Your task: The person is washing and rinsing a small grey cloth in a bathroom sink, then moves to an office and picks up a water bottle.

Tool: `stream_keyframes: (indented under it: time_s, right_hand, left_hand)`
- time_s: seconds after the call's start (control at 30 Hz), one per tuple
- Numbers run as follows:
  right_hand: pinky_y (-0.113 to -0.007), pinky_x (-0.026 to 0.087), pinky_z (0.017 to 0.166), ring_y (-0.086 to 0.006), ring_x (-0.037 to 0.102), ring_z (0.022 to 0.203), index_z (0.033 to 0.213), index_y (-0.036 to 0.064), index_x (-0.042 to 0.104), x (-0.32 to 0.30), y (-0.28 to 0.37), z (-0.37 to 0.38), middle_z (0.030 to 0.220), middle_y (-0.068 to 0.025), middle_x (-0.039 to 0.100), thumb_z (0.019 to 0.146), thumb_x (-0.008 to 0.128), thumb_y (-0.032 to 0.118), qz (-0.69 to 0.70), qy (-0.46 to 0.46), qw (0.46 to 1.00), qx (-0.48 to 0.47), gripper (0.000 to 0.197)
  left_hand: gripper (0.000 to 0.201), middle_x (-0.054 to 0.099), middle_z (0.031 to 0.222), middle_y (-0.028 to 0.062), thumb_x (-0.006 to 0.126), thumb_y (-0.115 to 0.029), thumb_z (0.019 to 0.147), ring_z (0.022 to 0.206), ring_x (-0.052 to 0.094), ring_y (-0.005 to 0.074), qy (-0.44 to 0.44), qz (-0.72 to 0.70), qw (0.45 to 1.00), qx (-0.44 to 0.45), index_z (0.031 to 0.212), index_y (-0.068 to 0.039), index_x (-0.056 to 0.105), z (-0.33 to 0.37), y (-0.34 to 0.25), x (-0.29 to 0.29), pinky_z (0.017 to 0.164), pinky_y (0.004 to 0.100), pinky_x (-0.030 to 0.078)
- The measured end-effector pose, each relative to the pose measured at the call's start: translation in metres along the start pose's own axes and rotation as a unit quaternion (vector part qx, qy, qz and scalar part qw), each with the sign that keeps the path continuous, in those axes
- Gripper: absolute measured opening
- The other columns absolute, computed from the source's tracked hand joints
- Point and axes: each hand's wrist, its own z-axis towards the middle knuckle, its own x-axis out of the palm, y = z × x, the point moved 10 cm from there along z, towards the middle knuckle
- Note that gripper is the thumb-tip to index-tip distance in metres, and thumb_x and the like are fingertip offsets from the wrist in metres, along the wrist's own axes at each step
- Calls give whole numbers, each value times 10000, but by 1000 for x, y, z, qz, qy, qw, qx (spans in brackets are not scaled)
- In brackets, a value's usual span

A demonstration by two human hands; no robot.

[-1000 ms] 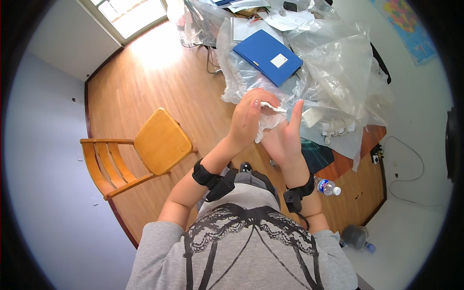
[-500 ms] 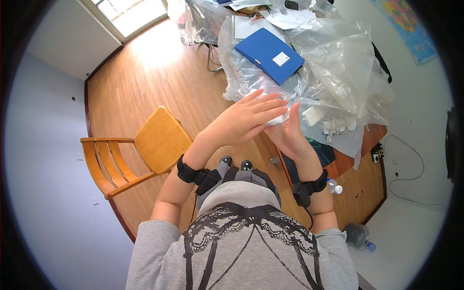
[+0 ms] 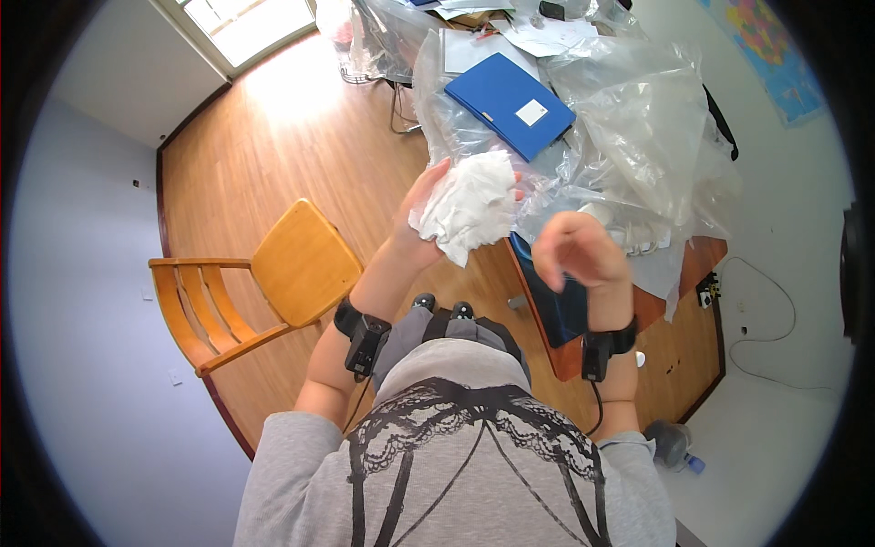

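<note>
A crumpled white tissue [image 3: 469, 202] lies across the upturned palm of my left hand [image 3: 415, 211]. Its fingertips show past the tissue's edges, and the rest of the palm is hidden beneath it. My right hand [image 3: 583, 251] is apart from the tissue, to its right, over the near side of the table. Its fingers look curled inward but are blurred by motion, and I see nothing in them. Each wrist wears a black strap with a small box and a cable.
Clear plastic sheeting [image 3: 638, 118] covers much of the table [image 3: 697, 264]. On it lie a blue folder [image 3: 510, 105] and papers [image 3: 547, 36]; white power strips [image 3: 647, 242] are near the right hand. A wooden chair [image 3: 305, 260] stands left, and a large bottle [image 3: 670, 444] is lower right.
My hands were pressed together with the tissue between them. Now they are apart: the left has turned palm up with the tissue spread on it, and the right has moved away, curling its fingers.
</note>
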Motion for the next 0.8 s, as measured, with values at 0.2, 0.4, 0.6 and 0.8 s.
stream_keyframes:
  time_s: [0.2,0.4,0.6,0.8]
  right_hand:
    - [-244,399,501,-143,474,613,1081,60,483,9,-12,51,761,-76,519,859,400,407,516,15,817,-257,421]
    - [-243,394,500,-152,453,616,1088,60,488,24,-10,53,751,-79,496,856,404,412,116,42,957,-264,429]
    - [-240,380,502,-136,423,605,1074,68,506,39,8,45,716,-55,470,865,393,392,50,44,958,-279,403]
    - [-258,398,553,-156,449,682,1023,49,537,-5,43,13,768,-80,504,880,362,372,317,-1,886,-338,395]
  left_hand:
    - [392,510,979,200,338,-362,851,868,536,287,-46,-73,991,100,1000,-14,440,13,47,-17,785,384,441]
    - [293,519,839,168,416,-350,803,761,545,303,-145,30,984,102,744,-63,432,2,55,-31,636,363,479]
    - [269,525,812,118,353,-323,851,771,542,259,-78,-56,963,251,797,-99,493,13,74,-119,648,352,464]
    - [355,476,741,80,281,-333,883,618,467,168,-102,-137,985,16,800,-59,491,8,51,-19,535,242,413]
